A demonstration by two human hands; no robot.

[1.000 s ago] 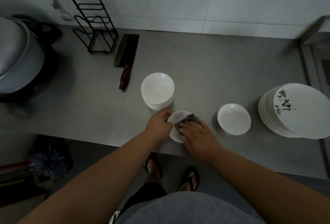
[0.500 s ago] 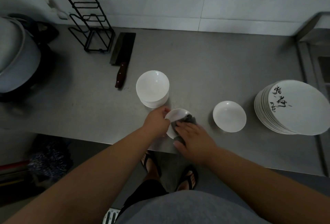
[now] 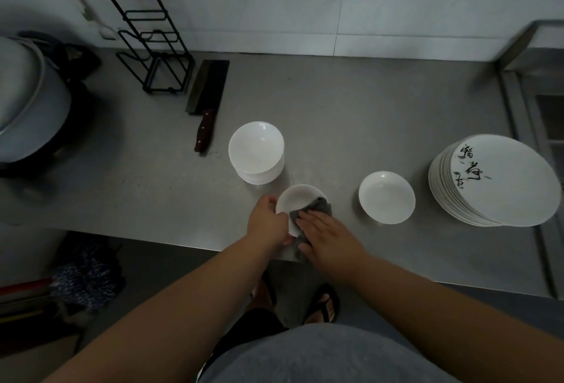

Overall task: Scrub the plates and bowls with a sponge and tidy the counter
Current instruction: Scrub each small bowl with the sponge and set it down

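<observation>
— Steel counter (image 3: 366, 114). Any writing?
— Black brush characters on the plate stack (image 3: 503, 181), right of the hands; unreadable.
— Grip?
— Left hand (image 3: 268, 223) clasps the small bowl (image 3: 297, 199) by its rim; right hand (image 3: 326, 236) presses the sponge (image 3: 320, 207) into it, fingers flat.

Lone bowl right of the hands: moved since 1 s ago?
No. The lone bowl keeps its spacing from the plate stack and the bowl stack; only the camera view shifted.

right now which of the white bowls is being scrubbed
The small bowl nearest the counter edge: the left hand grips its rim and the right hand presses the grey sponge into it. The stacked bowls and the single bowl sit untouched.
</observation>
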